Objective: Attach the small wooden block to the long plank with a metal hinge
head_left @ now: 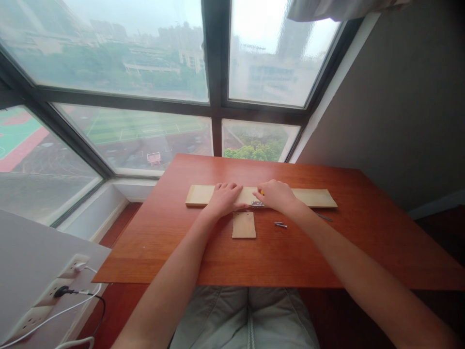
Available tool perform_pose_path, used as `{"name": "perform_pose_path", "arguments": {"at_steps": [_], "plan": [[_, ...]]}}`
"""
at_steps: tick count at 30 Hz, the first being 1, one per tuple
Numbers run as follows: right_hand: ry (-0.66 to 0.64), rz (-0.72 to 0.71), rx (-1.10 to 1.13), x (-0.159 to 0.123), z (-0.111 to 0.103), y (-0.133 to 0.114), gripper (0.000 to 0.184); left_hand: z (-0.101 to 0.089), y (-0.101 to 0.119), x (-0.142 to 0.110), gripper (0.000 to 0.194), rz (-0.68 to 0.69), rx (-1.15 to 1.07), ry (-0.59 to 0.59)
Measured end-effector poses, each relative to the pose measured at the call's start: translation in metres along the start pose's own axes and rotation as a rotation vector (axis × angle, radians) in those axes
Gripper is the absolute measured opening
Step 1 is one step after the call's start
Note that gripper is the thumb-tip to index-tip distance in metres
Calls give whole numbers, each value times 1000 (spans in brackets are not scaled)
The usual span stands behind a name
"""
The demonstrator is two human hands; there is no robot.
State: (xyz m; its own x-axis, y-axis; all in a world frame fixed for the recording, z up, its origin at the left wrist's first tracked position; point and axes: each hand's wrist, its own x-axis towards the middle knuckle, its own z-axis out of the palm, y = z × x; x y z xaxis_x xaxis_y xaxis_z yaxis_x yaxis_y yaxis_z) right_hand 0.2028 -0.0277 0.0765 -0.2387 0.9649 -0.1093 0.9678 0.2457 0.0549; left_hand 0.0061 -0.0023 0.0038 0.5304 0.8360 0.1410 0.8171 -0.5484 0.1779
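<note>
A long pale wooden board (314,197) lies crosswise on the table. My left hand (225,198) grips it left of the middle, fingers over the top and thumb by the near edge. At that near edge sits a small metal hinge (257,204), between my two hands. My right hand (278,195) is closed just above the hinge, around a small object with a yellow part (262,192); the fingers hide most of it. Closer to me lies a small square wooden piece (244,226) with a tiny hole near its top edge. Several screws (280,225) rest to its right.
The reddish-brown table (174,257) has its near edge at my lap. A thin metal rod (323,217) lies by the board, partly behind my right forearm. Windows (145,131) stand beyond the table. Wall sockets (54,291) with plugged-in cables are at the lower left.
</note>
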Motion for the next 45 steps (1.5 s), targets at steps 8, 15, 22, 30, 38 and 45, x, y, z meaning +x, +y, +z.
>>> {"name": "perform_pose_path", "arguments": {"at_steps": [8,15,22,30,38,45], "plan": [[-120,26,-39,0,13,8,40,0,0,0,65,-3,-3,0],[-106,-61,-28,-4,10,11,30,-1,1,0,64,7,-5,4],[-60,-123,-13,-5,11,15,26,-2,1,0,64,7,-5,-2],[7,-187,12,-8,7,16,27,0,1,0,63,19,4,26],[-18,-171,114,-20,4,34,24,-1,1,1,63,22,-6,33],[-115,-176,211,-42,34,63,17,2,0,1,60,27,-22,46]]}}
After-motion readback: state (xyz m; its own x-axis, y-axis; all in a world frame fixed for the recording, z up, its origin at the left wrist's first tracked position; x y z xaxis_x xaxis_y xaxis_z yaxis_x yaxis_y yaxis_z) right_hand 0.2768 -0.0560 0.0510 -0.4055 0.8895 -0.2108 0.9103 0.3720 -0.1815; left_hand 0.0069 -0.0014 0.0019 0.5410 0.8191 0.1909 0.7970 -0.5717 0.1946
